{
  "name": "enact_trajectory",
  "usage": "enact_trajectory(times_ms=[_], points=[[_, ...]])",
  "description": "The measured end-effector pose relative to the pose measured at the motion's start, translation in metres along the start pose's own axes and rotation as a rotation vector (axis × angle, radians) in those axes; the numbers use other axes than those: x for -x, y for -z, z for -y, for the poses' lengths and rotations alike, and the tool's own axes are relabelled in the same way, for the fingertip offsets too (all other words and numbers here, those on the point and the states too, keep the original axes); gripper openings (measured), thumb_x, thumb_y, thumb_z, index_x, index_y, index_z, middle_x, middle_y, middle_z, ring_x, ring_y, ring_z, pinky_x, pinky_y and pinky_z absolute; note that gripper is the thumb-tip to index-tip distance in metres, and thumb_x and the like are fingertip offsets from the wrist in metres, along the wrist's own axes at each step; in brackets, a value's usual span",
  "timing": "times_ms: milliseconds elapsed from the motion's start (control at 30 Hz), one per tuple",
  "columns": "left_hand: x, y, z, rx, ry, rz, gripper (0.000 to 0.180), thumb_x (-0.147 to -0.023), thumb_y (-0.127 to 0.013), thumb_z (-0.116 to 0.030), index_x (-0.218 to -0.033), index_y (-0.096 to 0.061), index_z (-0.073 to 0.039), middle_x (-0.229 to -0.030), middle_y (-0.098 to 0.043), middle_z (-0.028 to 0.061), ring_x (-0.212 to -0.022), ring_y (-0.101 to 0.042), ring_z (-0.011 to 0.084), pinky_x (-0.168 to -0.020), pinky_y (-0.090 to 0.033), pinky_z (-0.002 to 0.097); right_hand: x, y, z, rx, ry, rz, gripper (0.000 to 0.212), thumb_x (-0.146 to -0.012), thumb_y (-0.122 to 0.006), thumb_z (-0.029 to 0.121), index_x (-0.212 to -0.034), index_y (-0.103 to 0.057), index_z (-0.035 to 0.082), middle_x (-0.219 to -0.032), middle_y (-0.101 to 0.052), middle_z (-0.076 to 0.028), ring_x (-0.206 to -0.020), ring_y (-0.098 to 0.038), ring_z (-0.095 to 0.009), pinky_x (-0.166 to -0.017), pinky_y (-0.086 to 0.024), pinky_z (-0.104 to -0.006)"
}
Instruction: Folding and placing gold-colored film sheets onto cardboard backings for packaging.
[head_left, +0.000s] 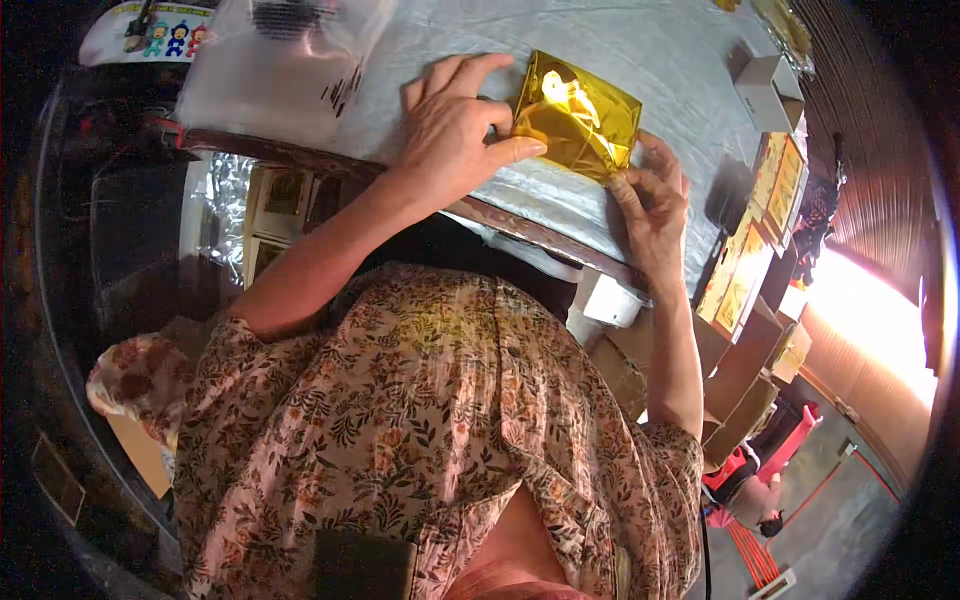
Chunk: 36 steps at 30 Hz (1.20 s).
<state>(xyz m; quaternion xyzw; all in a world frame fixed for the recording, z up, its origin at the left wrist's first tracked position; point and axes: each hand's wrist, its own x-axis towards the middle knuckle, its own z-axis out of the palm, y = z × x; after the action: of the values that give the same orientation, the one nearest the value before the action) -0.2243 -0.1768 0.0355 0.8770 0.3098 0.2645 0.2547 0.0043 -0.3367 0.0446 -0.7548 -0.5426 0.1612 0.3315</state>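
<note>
A shiny gold foil-wrapped packet (590, 125), flat and roughly rectangular, is held at a slight tilt over the covered table (440, 30). My left hand (450, 140) grips its left side, the thumb on the lower left corner and the index finger curled behind the edge. The other left fingers reach out above the table cover. At the lower right corner, my right hand (660, 205) pinches the foil between thumb and fingers. Light glares off the top face of the packet, and its underside is hidden.
A clear plastic bag (285, 75) lies at the table's left. A small white box (768, 92) stands at the right, near printed yellow-and-white cartons (735, 270). Open brown cardboard boxes (745, 365) sit beyond my right arm. Another person (745, 490) is at the lower right.
</note>
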Motion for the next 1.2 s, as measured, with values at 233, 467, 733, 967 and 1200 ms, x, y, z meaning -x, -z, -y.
enact_trajectory(times_ms=[233, 467, 733, 967, 1200], points=[[-0.001, -0.003, 0.005, 0.006, -0.017, 0.003, 0.034, -0.077, -0.084, -0.036, -0.067, -0.07, -0.007, -0.147, -0.052, 0.0075, -0.134, -0.042, 0.0313, -0.106, -0.031, 0.0489, 0.001, -0.004, -0.001, 0.1, -0.021, -0.031, 0.023, -0.092, -0.072, 0.028, -0.093, -0.079, 0.006, -0.158, -0.041, -0.011, -0.144, -0.034, -0.034, -0.119, -0.015, -0.0519], [-0.006, 0.003, 0.007, -0.02, -0.034, 0.054, 0.031, -0.075, -0.084, -0.039, -0.078, -0.075, -0.01, -0.143, -0.054, 0.0068, -0.132, -0.045, 0.0298, -0.105, -0.03, 0.049, 0.0, -0.007, -0.004, 0.045, 0.009, -0.042, 0.025, -0.092, -0.072, 0.029, -0.092, -0.078, 0.004, -0.159, -0.039, -0.012, -0.148, -0.03, -0.036, -0.12, -0.013, -0.0513], [-0.039, 0.005, 0.001, -0.18, -0.464, -0.007, 0.043, -0.089, -0.071, -0.041, -0.125, -0.068, -0.018, -0.145, -0.056, -0.0033, -0.139, -0.043, 0.0219, -0.109, -0.024, 0.0547, 0.002, -0.009, -0.009, 0.033, 0.038, -0.067, 0.023, -0.091, -0.073, 0.026, -0.092, -0.078, 0.003, -0.158, -0.041, -0.013, -0.147, -0.03, -0.037, -0.12, -0.013, -0.051], [-0.049, -0.02, 0.017, -0.275, -0.562, 0.191, 0.052, -0.097, -0.055, -0.052, -0.138, -0.063, -0.02, -0.148, -0.056, -0.0023, -0.145, -0.039, 0.0193, -0.115, -0.017, 0.0575, 0.003, -0.013, -0.01, 0.055, 0.04, -0.084, 0.024, -0.091, -0.073, 0.025, -0.091, -0.077, 0.002, -0.158, -0.041, -0.012, -0.147, -0.03, -0.037, -0.12, -0.012, -0.0501], [-0.048, -0.023, 0.018, -0.277, -0.537, 0.238, 0.052, -0.099, -0.051, -0.052, -0.141, -0.06, -0.022, -0.152, -0.051, 0.0001, -0.146, -0.038, 0.0202, -0.116, -0.014, 0.0571, 0.005, -0.008, -0.003, 0.086, 0.029, -0.076, 0.021, -0.092, -0.072, 0.023, -0.092, -0.079, 0.003, -0.155, -0.045, -0.016, -0.147, -0.032, -0.039, -0.12, -0.02, -0.0505]])
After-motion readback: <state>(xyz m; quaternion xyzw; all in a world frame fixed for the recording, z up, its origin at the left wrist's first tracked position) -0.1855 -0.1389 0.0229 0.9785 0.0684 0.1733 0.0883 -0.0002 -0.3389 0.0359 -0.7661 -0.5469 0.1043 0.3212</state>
